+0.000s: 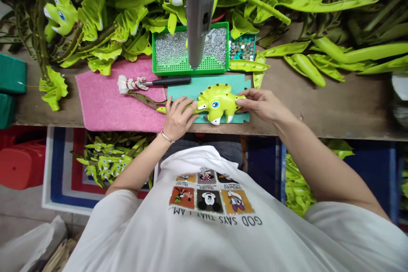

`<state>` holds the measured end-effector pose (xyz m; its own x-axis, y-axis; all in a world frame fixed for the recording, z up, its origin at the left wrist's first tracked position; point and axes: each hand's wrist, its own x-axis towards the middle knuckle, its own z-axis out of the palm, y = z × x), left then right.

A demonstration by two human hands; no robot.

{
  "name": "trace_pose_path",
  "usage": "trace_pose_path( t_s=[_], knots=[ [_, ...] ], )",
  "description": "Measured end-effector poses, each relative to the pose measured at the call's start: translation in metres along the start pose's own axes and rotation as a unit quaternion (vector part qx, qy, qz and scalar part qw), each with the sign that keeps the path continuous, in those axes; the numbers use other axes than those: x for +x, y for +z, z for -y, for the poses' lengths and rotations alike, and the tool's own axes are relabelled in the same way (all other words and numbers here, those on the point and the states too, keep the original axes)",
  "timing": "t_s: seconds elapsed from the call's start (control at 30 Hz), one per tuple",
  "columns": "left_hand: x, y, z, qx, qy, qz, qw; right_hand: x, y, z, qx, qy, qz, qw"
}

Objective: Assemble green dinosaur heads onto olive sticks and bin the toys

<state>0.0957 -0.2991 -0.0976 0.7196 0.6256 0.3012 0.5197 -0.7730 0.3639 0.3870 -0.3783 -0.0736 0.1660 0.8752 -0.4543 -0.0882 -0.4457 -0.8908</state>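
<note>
A lime-green plastic dinosaur toy (216,104) lies on a teal mat (207,89), with a blue eye, white horns and dark studs along its back. My left hand (180,117) grips its long narrow green end, fingers over the top. My right hand (263,106) holds the pointed end at the right, fingers pressing the toy from above. A black-handled tool with a white tufted end (153,81) lies on a pink towel (117,97) to the left of my left hand. Neither hand touches it.
A grey tool (199,12) hangs tip-down over a green tray of silver studs (189,46). A small teal tray of round studs (242,46) sits beside it. Heaps of green toy parts cover the wooden table's (318,110) back. More lie in a box below.
</note>
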Motion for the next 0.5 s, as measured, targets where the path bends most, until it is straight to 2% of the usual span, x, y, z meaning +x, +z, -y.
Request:
trace_pose_path(
  t_s=[0.13,0.17,0.23,0.27,0.33,0.4,0.43,0.5],
  knots=[
    [0.005,-0.006,0.008,0.035,0.040,0.052,0.997,0.003,-0.003,0.000,-0.028,-0.009,0.014,0.999],
    [0.008,-0.009,0.010,0.047,0.053,0.064,0.995,0.001,-0.003,0.001,-0.064,-0.029,0.005,0.998],
    [0.016,-0.015,0.014,0.069,0.086,0.084,0.990,-0.006,0.002,0.006,-0.172,-0.122,-0.053,0.976],
    [0.021,-0.019,0.015,0.081,0.102,0.091,0.987,-0.011,0.007,0.009,-0.233,-0.191,-0.086,0.950],
    [0.032,-0.027,0.019,0.113,0.132,0.097,0.980,-0.021,0.019,0.014,-0.329,-0.343,-0.121,0.872],
    [0.042,-0.034,0.022,0.145,0.158,0.093,0.972,-0.026,0.033,0.018,-0.378,-0.453,-0.099,0.801],
    [0.046,-0.036,0.024,0.156,0.169,0.091,0.969,-0.026,0.039,0.019,-0.391,-0.483,-0.085,0.779],
    [0.053,-0.039,0.027,0.163,0.186,0.088,0.965,-0.022,0.048,0.021,-0.413,-0.492,-0.084,0.762]
  ],
)
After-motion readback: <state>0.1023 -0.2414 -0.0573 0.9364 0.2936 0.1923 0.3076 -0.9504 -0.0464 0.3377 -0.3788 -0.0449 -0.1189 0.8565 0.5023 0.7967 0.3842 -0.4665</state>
